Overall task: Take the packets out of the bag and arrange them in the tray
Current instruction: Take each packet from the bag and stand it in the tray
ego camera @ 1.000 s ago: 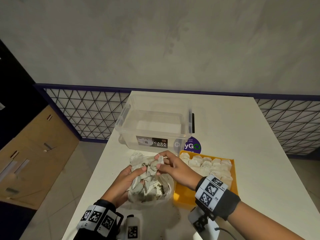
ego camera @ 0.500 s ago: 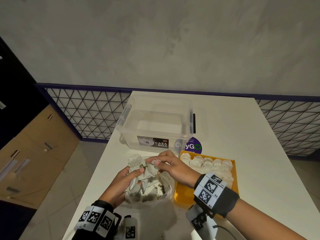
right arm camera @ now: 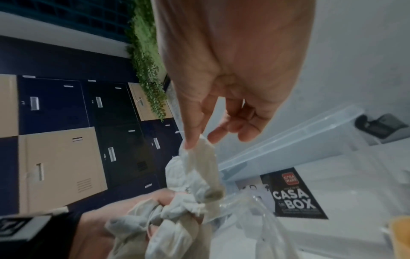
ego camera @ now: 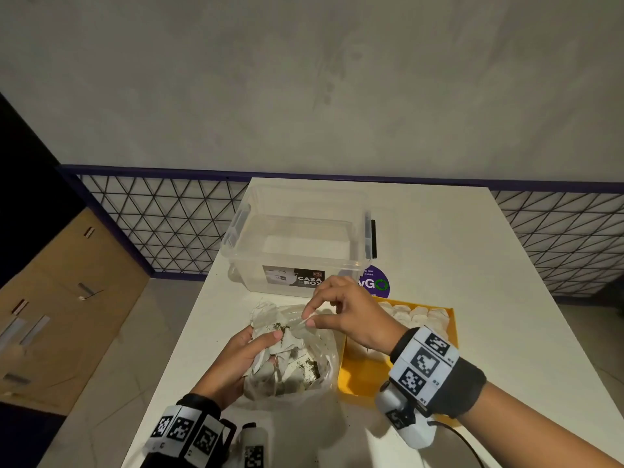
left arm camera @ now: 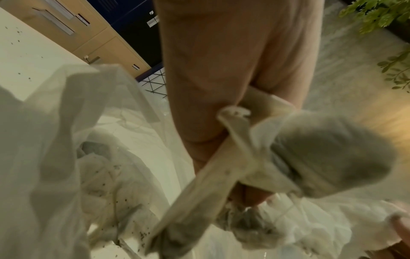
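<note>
A clear plastic bag [ego camera: 320,366] of white tea-bag-like packets lies on the table, left of the yellow tray [ego camera: 358,376]. The tray holds rows of packets [ego camera: 418,314] at its far end. My left hand [ego camera: 266,342] grips a tangled bunch of packets [left arm camera: 332,154] at the bag's mouth. My right hand [ego camera: 309,319] pinches the end of one packet [right arm camera: 206,163] between thumb and forefinger, stretched up from the bunch. In the right wrist view my left hand [right arm camera: 124,222] clutches the bunch below that packet.
An open clear storage box [ego camera: 297,244] with a "CASA BOX" label stands just behind the bag. A purple sticker [ego camera: 376,285] lies beside it. The white table [ego camera: 489,282] stretches right; its left edge runs close to my left hand. Dark specks dot the table.
My right hand has risen up and to the right, drawing one packet out of the bunch. My left hand still holds the bunch in the same spot.
</note>
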Available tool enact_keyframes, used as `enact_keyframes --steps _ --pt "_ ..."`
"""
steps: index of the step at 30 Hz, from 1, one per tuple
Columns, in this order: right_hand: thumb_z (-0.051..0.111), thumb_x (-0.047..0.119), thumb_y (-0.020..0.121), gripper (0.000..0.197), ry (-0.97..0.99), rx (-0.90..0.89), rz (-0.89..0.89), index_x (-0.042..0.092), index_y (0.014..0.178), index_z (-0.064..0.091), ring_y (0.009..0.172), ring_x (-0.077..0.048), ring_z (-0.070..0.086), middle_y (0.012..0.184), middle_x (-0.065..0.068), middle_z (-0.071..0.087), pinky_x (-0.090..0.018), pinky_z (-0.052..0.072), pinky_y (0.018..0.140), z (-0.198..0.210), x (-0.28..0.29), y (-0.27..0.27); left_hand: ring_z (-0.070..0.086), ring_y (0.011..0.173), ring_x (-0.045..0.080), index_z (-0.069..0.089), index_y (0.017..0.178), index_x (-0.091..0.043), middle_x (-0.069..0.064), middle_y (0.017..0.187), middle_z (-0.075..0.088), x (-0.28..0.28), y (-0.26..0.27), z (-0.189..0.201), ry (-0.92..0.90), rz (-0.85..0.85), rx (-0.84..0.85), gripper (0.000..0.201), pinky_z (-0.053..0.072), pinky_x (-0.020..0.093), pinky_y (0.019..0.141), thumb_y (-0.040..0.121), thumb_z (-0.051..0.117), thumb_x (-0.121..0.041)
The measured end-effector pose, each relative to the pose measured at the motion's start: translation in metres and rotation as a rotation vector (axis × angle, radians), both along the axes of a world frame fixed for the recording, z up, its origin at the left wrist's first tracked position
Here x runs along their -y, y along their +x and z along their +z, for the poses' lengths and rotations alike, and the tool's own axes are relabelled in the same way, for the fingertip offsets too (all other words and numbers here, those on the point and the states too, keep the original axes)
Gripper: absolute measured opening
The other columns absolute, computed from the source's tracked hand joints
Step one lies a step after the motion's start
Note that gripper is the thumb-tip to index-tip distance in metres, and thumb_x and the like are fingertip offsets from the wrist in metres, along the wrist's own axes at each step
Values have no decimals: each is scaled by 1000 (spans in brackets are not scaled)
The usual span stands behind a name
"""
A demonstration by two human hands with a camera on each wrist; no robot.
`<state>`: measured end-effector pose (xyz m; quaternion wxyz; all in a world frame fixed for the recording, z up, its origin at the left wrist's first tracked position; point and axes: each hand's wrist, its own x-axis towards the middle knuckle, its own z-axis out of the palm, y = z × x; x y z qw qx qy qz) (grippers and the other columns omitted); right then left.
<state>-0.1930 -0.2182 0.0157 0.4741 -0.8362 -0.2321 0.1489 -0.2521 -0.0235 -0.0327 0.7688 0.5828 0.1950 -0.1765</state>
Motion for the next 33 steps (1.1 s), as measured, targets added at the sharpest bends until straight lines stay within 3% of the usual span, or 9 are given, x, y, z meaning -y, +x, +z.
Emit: enact_keyframes --steps 4,8,11,16,20,23,26,29,33 --pt "72 11 78 14 48 -68 3 10 91 73 69 7 52 77 15 60 -8 38 65 8 14 4 71 91 24 62 114 -5 14 106 72 4 -1 1 18 -1 -15 25 56 30 75 90 58 -10" --pt "71 13 79 11 -36 -60 -2 17 90 70 77 -2 55 82 9 63 -21 46 74 12 29 7 72 88 22 62 113 -5 14 105 73 6 -2 3 13 -17 -21 25 57 27 72 89 59 -10" --pt "70 10 79 11 -43 -44 -105 15 88 67 72 -2 51 79 9 59 -10 42 70 18 50 11 72 89 21 63 111 -6 14 106 72 8 -3 6 -2 -26 -23 23 58 23 67 90 58 -10" --pt "64 18 85 8 -466 123 -135 19 92 67 73 -5 45 84 4 57 -9 30 59 3 92 20 73 83 15 64 109 -8 8 100 75 12 -5 6 9 -39 -26 21 55 19 58 89 59 -10" --pt "60 14 86 11 -591 44 -86 15 95 68 69 0 43 74 14 51 -8 30 58 -20 111 17 72 71 7 65 102 -10 3 90 76 17 -7 7 21 -66 -14 14 51 15 50 90 57 -8" --pt "59 10 83 13 -669 -47 -32 22 83 63 74 -9 48 81 6 55 -12 36 63 -39 113 12 73 74 11 64 105 -10 5 90 76 17 -7 8 2 -84 -15 16 54 19 53 90 56 -8" --pt "57 8 80 20 -740 -59 -50 28 75 57 87 -16 54 84 5 58 -26 44 78 -61 112 14 73 80 18 64 107 -9 9 95 75 17 -7 8 -11 -85 -18 19 56 23 56 90 56 -8" --pt "54 13 85 16 -805 34 -78 23 90 66 98 -19 55 96 0 63 -27 39 85 -73 109 15 73 86 21 63 111 -7 13 101 74 16 -6 7 -39 -79 -26 23 57 24 60 89 57 -8" --pt "49 22 91 18 -892 131 -129 27 102 63 105 -23 47 102 -3 52 -28 35 88 -79 108 14 68 100 29 60 120 -2 17 110 70 14 -4 2 -63 -79 -28 35 59 29 73 86 59 -10"
